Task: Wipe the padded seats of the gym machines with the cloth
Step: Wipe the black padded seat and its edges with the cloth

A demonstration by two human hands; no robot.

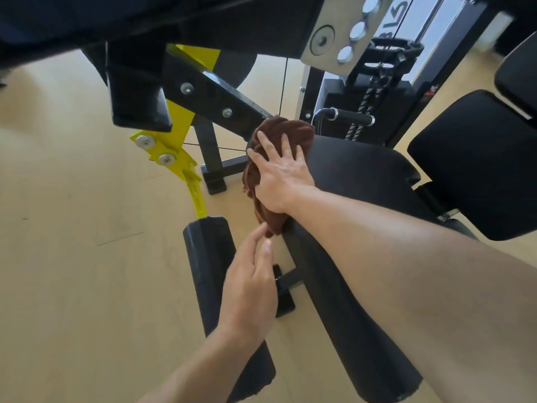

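Here, your right hand (280,173) lies flat on the brown cloth (263,173), fingers (266,144) spread wide and pressing it against the far left edge of the black padded seat (357,175). The cloth is bunched, draped over the seat's edge, and its lower end hangs down beside the pad. Your left hand (251,289) is just below that hanging end, thumb and forefinger narrowly apart at the tail of the cloth; contact appears light, and a firm pinch cannot be confirmed.

To perform the wipe correctly:

1. Gather the hanging tail with the left hand and fold it under the right palm. A loose tail is likely to drag against the black frame arm (215,100) just beyond the seat.
2. Flatten the bunched cloth so that more of its surface meets the pad.
3. Keep the palm flat and the fingers spread. Press evenly and draw the cloth along the seat in overlapping passes.
4. Cover the rounded edge where the cloth now sits, since the side face is easily missed.

The long roller pad (343,315) beneath your right forearm and the second roller pad (215,274) near the wooden floor (72,242) show no cloth contact; treat these afterwards if required.
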